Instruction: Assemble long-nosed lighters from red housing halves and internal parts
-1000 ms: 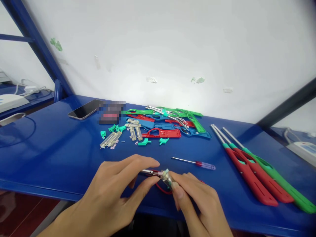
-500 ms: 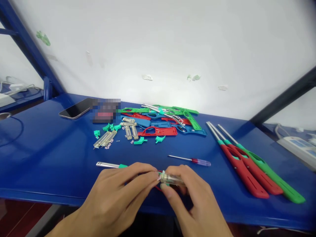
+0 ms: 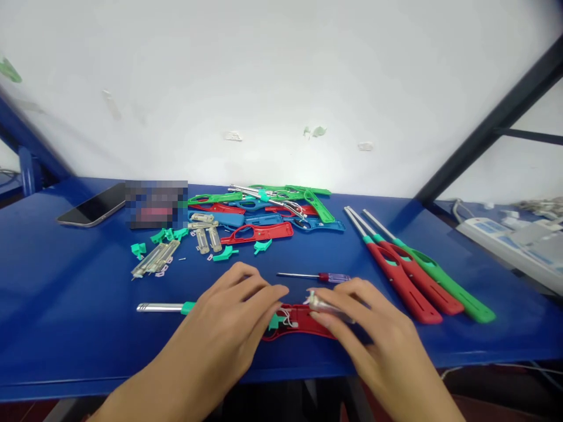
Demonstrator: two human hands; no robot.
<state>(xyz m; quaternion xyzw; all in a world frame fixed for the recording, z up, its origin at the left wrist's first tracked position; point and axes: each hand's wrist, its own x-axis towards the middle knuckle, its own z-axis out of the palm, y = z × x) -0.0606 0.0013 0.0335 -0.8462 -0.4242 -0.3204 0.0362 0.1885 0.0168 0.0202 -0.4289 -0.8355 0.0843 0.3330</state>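
My right hand (image 3: 367, 328) pinches a clear fuel tank (image 3: 325, 307) between thumb and fingers, just above the right part of an open red lighter shell (image 3: 303, 327). Inside that shell are thin white wires (image 3: 288, 318) and a teal trigger (image 3: 276, 322). My left hand (image 3: 237, 319) lies over the shell's left part, its fingers stretched out and slightly apart, holding nothing that I can see; its thumb is hidden. From under this hand the lighter's silver tube (image 3: 159, 308) with a teal collar (image 3: 188, 308) sticks out to the left.
A screwdriver (image 3: 329, 277) lies beyond my hands. Whole lighters (image 3: 402, 281) lie on the right. Coloured half shells (image 3: 264, 232) are heaped by the wall, with spare tanks (image 3: 153, 259) and teal triggers (image 3: 226, 253) nearby. A phone (image 3: 94, 205) is at the left.
My hands have moved apart: the right one carries the tank rightward, and the left fingers have come off its end. More of the red shell shows. The camera view has shifted right.
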